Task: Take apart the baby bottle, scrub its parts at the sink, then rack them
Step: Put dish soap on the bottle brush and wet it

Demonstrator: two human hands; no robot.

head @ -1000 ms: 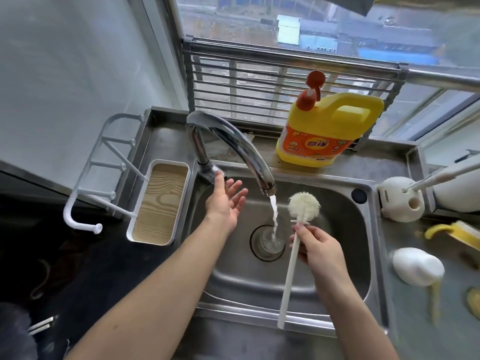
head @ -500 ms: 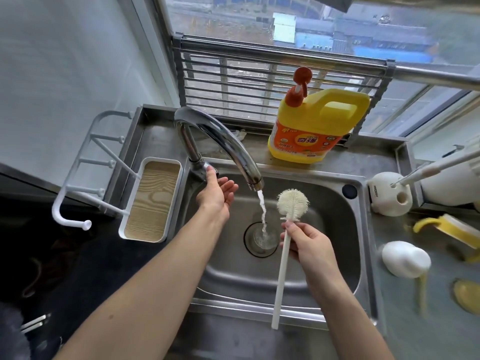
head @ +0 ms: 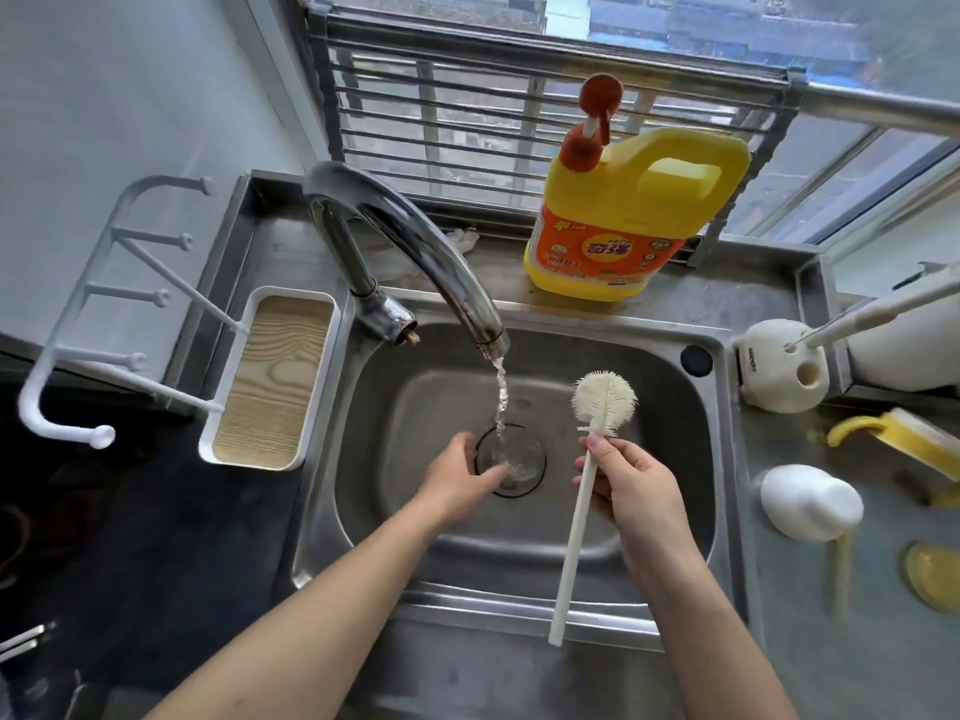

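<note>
We take the clear bottle body (head: 515, 459) to be the vessel standing over the drain at the centre of the sink (head: 670, 439), with the stream (head: 500, 397) from the tap (head: 415, 252) falling into it. Our left hand (head: 460, 472) lies just beside it on the frame's left. Its thumb and fingers are spread and fairly straight, not closed on it, and we cannot tell whether they touch it. Our right hand (head: 636, 493) pinches the long brush (head: 573, 543) high on its handle, with the bristle head up and clear of the water. To do this well, we should wrap the left hand firmly round the wet body, which will likely be slippery. Then we lift it off the drain, tip out some water, and send the brush head straight down its mouth rather than at a slant. The white cap (head: 808, 504) and yellow collar (head: 904, 444) lie on the counter at the frame's right, and the white rack (head: 270, 381) stands at its left.
</note>
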